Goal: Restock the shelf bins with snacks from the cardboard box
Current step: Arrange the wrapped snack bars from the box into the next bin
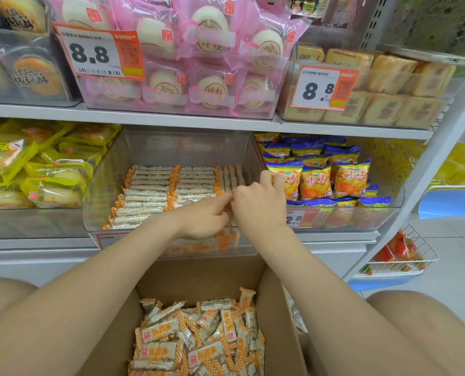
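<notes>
Left hand (201,217), right hand (258,204), both apparently pinching snack bars (150,191), clear bin (98,202), tag "8.8" (90,54)

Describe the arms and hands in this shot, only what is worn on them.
The left arm and right arm are bare right to the frame's edge; no sleeves show. The left hand and right hand wear no gloves, and no watch, bracelet or ring is visible on either.

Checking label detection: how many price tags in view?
4: left 8.8 tag on the pink-pastry bin, right 8.8 tag on the square-cake bin, 2.8 tag on the chip bin, red-edged tag at the middle bin's base, partly covered. Others may be hidden.
</notes>
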### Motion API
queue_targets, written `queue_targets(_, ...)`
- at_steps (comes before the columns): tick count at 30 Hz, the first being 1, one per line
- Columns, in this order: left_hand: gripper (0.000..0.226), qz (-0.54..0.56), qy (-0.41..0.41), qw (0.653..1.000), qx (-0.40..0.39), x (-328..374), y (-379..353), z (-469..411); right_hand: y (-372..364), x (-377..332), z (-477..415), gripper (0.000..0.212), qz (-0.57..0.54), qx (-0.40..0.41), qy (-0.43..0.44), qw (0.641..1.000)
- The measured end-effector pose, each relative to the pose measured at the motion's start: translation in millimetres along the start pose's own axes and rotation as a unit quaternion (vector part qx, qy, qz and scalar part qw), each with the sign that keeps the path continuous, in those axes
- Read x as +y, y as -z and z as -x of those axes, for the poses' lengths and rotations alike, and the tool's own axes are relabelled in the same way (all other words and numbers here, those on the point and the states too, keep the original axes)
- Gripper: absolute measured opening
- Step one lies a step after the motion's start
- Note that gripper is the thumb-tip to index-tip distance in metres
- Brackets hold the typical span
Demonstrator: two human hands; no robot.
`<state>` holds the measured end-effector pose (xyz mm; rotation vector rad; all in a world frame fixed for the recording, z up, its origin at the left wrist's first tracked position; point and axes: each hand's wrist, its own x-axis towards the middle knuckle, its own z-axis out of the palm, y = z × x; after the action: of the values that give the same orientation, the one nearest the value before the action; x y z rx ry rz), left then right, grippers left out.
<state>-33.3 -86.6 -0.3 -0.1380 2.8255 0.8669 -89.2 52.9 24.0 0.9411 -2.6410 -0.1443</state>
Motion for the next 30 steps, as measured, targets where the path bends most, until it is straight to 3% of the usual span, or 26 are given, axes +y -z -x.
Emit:
queue_targets(4,0.05,-0.024,0.008,0.999,-0.03,-0.2,2.2,-4.4,-4.9,24.7,10.0,0.03,-0.039,0.027,0.085,0.995)
queue_targets(7,0.048,-0.061,0.019,0.997,-0.041,7.0,3.6,-3.3,-4.4,49.6,17.7,0.021,-0.153,0.164,0.03,0.974)
queue_targets(8,0.046,-0.084,0.018,0.995,-0.039,10.2,3.0,-3.3,-4.0,56.7,20.7,0.02,-0.218,0.17,-0.001,0.961)
queue_targets(10,0.045,-0.113,0.012,0.993,-0.037,15.0,0.4,-3.8,-5.4,65.5,24.1,0.025,-0.342,0.116,-0.056,0.931)
queue_targets(12,0.041,-0.101,0.005,0.994,-0.028,16.5,-2.1,-3.6,-10.0,68.0,24.6,0.028,-0.392,0.062,-0.092,0.913)
queue_targets(14,0.041,-0.085,-0.012,0.996,0.001,17.9,-4.4,-3.2,-11.4,65.9,25.5,0.033,-0.408,0.053,-0.106,0.905)
queue_targets(16,0.055,-0.095,-0.042,0.994,0.023,22.5,-7.5,-2.4,-10.9,62.3,25.8,0.035,-0.428,0.056,-0.11,0.895)
queue_targets(20,0.073,-0.138,-0.061,0.987,-0.052,28.9,-14.3,-7.0,-14.3,60.2,23.9,0.032,-0.444,0.048,-0.128,0.886)
queue_targets(25,0.056,-0.195,-0.032,0.975,-0.1,33.5,-14.0,-10.6,-16.5,59.3,21.1,0.03,-0.464,0.05,-0.149,0.872)
queue_targets(28,0.061,-0.152,-0.019,0.983,-0.098,32.2,-12.4,-11.2,-15.6,57.5,24.0,0.031,-0.47,0.055,-0.15,0.868)
queue_targets(30,0.072,-0.11,-0.02,0.993,-0.046,32.3,-11.6,-10.7,-16.3,56.7,26.1,0.03,-0.47,0.064,-0.152,0.867)
